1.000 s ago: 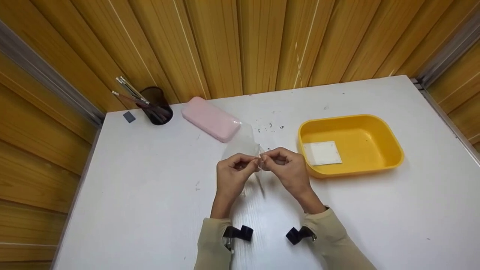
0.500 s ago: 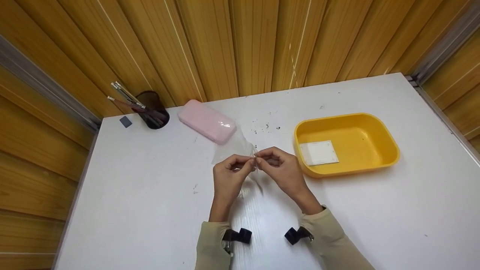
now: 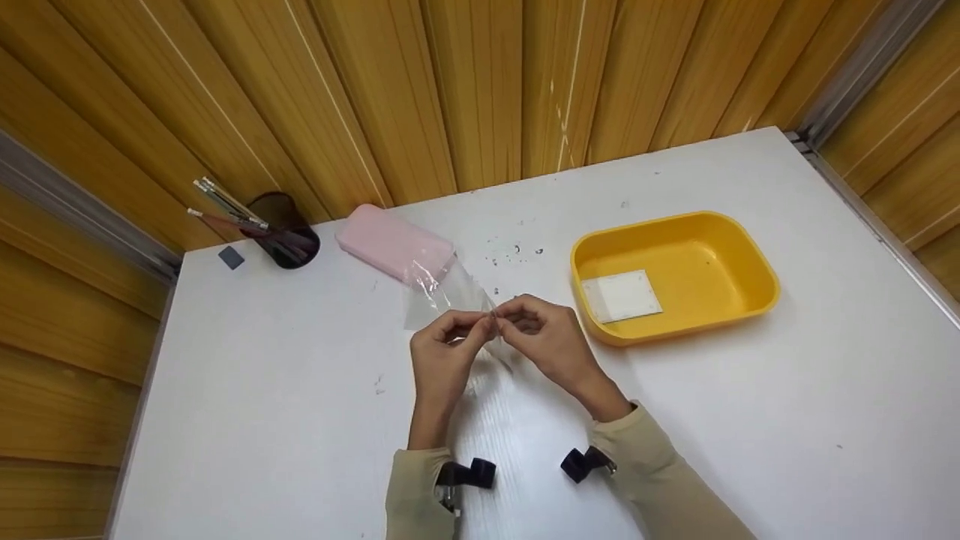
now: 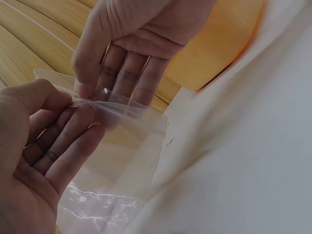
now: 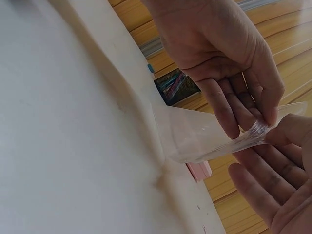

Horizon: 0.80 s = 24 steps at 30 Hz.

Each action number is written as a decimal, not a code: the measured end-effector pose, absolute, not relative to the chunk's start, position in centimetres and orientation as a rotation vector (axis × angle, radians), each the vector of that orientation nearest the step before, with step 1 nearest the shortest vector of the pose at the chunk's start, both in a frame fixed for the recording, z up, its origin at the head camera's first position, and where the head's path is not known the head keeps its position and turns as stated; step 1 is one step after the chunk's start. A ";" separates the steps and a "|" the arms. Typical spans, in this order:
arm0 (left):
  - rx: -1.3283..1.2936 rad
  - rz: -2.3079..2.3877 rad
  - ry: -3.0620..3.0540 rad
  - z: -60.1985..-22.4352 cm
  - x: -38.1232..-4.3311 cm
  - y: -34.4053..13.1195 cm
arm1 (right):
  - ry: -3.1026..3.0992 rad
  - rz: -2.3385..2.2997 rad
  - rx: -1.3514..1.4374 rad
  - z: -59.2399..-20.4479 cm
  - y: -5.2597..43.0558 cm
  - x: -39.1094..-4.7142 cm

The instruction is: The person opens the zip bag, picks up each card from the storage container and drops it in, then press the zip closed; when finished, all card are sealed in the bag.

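Observation:
A clear plastic zip bag [image 3: 433,301] hangs between my hands over the middle of the table. My left hand [image 3: 442,360] pinches its zip edge between thumb and forefinger. Right beside it, my right hand [image 3: 551,345] pinches the same edge, the fingertips of both hands almost meeting. In the left wrist view, the bag [image 4: 131,151] falls away below the pinched zip strip, see-through and with nothing visible inside. The right wrist view shows the bag [image 5: 187,129] from its other side, its mouth bunched at the fingertips.
A yellow tub [image 3: 720,281] stands to the right, a white square piece [image 3: 626,295] lying in it. Behind the bag lies a pink case [image 3: 390,244]. Pencils stand in a dark mesh cup [image 3: 289,232] at the back left, near a small grey block [image 3: 232,258].
The head view has shifted, so everything sits further left. The bag's body has swung left and now overlaps the pink case in view. Both hands keep their pinch on the zip edge.

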State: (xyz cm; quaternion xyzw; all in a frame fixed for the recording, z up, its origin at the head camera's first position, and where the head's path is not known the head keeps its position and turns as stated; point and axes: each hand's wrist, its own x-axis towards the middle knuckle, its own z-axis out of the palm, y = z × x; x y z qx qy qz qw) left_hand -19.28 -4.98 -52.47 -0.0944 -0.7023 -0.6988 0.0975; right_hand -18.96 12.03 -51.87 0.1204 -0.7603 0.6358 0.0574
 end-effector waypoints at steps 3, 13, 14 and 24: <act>-0.256 -2.041 -2.093 -52.3 -19.2 -5.1 | -2.312 1.899 0.380 -51.8 11.9 -19.0; -0.271 -1.999 -2.085 -52.3 -19.2 -5.1 | -2.295 1.822 0.329 -51.8 12.0 -19.0; -0.270 -1.988 -2.085 -52.3 -19.1 -5.1 | -2.286 1.823 0.322 -51.8 12.0 -19.0; -0.303 -1.855 -2.091 -51.9 -19.0 -4.7 | -2.256 1.787 0.295 -51.7 11.6 -18.9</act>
